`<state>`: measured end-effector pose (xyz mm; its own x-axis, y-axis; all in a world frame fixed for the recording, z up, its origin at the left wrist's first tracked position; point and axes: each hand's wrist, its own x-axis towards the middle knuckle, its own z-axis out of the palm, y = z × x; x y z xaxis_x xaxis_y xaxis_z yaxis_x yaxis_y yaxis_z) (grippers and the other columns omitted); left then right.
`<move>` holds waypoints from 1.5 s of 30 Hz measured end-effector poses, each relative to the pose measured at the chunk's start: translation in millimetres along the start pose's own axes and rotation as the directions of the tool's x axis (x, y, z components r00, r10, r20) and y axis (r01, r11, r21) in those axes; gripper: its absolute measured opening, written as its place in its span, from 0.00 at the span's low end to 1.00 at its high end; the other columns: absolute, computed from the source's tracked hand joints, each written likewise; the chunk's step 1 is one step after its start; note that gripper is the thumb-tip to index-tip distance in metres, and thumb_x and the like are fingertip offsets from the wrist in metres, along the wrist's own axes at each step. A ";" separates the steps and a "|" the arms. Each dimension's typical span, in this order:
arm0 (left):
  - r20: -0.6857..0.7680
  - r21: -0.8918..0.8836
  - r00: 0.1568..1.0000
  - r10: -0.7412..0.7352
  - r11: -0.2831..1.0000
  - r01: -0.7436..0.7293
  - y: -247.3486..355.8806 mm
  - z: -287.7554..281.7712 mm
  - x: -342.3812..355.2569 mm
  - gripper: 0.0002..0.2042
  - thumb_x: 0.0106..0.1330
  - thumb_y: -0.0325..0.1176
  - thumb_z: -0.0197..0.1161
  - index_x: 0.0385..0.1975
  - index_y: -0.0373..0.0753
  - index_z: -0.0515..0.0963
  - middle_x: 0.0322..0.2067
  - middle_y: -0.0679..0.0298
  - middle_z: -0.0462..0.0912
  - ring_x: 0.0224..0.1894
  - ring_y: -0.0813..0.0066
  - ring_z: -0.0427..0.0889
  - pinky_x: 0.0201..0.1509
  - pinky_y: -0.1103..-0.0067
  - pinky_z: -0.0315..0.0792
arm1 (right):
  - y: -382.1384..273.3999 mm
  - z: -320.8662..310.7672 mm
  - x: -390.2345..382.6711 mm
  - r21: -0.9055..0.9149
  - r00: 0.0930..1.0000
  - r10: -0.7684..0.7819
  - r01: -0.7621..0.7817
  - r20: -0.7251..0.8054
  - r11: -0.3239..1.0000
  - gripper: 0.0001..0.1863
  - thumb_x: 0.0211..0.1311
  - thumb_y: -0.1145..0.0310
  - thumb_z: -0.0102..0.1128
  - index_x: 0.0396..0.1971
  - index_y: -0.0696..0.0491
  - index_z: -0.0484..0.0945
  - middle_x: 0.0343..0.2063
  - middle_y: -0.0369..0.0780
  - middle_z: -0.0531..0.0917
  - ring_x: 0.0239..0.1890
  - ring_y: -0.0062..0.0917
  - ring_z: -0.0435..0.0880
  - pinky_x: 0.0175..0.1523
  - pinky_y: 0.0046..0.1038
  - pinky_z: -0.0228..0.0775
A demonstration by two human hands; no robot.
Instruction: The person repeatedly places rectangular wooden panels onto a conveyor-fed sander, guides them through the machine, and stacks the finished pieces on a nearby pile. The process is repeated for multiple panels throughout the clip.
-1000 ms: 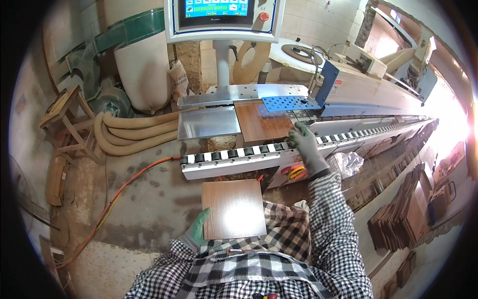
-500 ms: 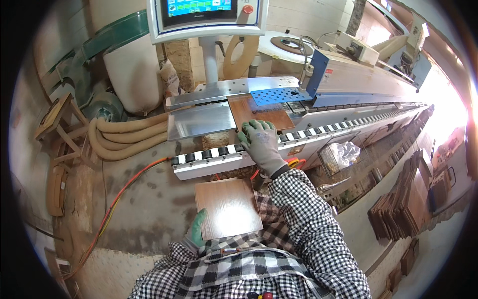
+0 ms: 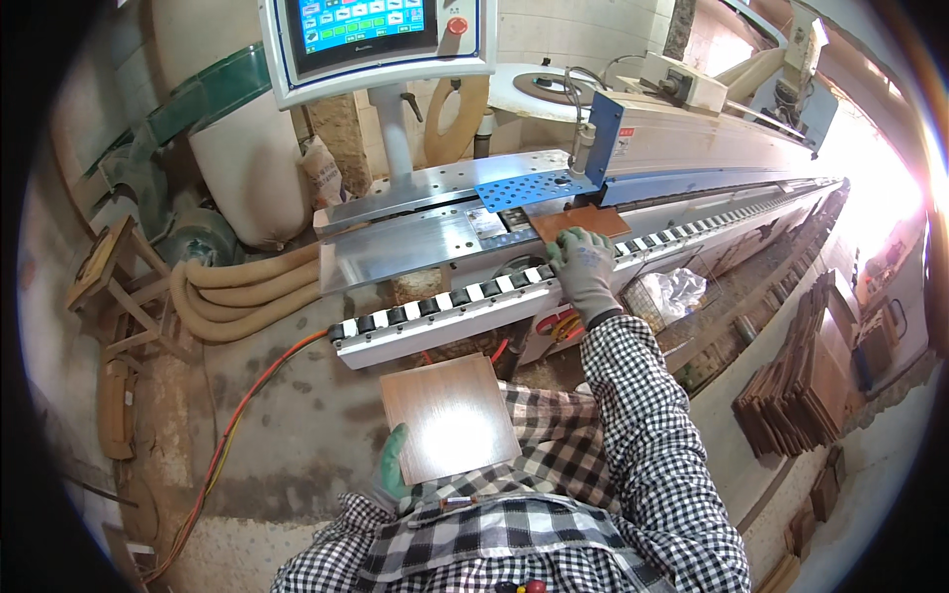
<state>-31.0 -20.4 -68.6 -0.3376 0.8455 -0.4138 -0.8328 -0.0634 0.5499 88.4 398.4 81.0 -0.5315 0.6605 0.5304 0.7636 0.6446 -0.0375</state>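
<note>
My left hand (image 3: 394, 465), in a grey-green glove, grips a square brown wood-grain panel (image 3: 435, 400) by its left edge, thumb on top and the other fingers hidden beneath. Light glares off the panel's face. On the machine, a second wood-grain panel (image 3: 593, 222) lies partly under the blue perforated guard plate (image 3: 519, 192). My right hand (image 3: 585, 267), gloved too, reaches forward with its fingers extended against the near edge of that panel. It lies just above the roller rail (image 3: 474, 295), which has black and white rollers.
A control screen (image 3: 366, 25) with a red button stands behind the metal table (image 3: 395, 254). Thick hoses (image 3: 247, 296) run at the left, near a wooden stool (image 3: 129, 277). Stacked brown panels (image 3: 801, 371) lean at the right. An orange cable (image 3: 247, 395) trails across the floor.
My right hand and the panel on the machine have moved right, the panel going farther past the blue guard plate. The left hand keeps its panel nearly in place. The view has shifted slightly.
</note>
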 end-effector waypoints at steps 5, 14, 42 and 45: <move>-0.003 -0.019 1.000 -0.011 1.000 0.010 -8.8 -21.4 9.5 0.32 0.71 0.50 0.63 0.68 0.37 0.65 0.57 0.54 0.80 0.54 0.58 0.85 0.58 0.60 0.82 | 13.2 -2.9 -15.7 0.274 0.966 0.176 -0.120 -0.190 0.954 0.18 0.71 0.53 0.57 0.50 0.49 0.83 0.55 0.43 0.83 0.57 0.39 0.79 0.65 0.41 0.66; 0.105 0.046 0.990 0.091 0.994 -0.096 0.0 -9.4 6.4 0.34 0.75 0.59 0.53 0.70 0.39 0.65 0.62 0.58 0.77 0.60 0.66 0.79 0.65 0.68 0.74 | -60.8 -69.7 -246.5 0.584 0.608 -0.116 -0.666 0.786 0.464 0.25 0.71 0.59 0.62 0.60 0.59 0.77 0.44 0.43 0.87 0.47 0.26 0.86 0.52 0.29 0.77; 0.042 0.435 0.986 0.163 0.885 -0.165 -34.7 -79.8 29.4 0.23 0.77 0.43 0.57 0.65 0.36 0.70 0.60 0.61 0.78 0.59 0.72 0.79 0.63 0.73 0.76 | -6.7 -59.3 -191.2 0.712 0.860 -0.088 -0.470 0.503 -0.522 0.27 0.75 0.60 0.59 0.63 0.65 0.72 0.48 0.39 0.84 0.39 0.21 0.85 0.44 0.25 0.81; 0.054 0.482 0.980 0.192 0.854 -0.194 -43.4 -102.9 42.3 0.25 0.78 0.41 0.56 0.69 0.35 0.66 0.64 0.60 0.74 0.63 0.71 0.76 0.67 0.74 0.74 | -16.4 -64.2 -130.6 0.723 0.809 -0.014 -0.533 0.588 -0.439 0.27 0.74 0.63 0.58 0.63 0.66 0.70 0.46 0.41 0.84 0.41 0.25 0.86 0.45 0.29 0.83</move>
<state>-54.3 -36.4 -184.6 -0.4670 0.8449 -0.2607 -0.4345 0.0375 0.8999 168.8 276.8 66.8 -0.6562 0.7515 -0.0682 -0.3169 -0.3565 -0.8789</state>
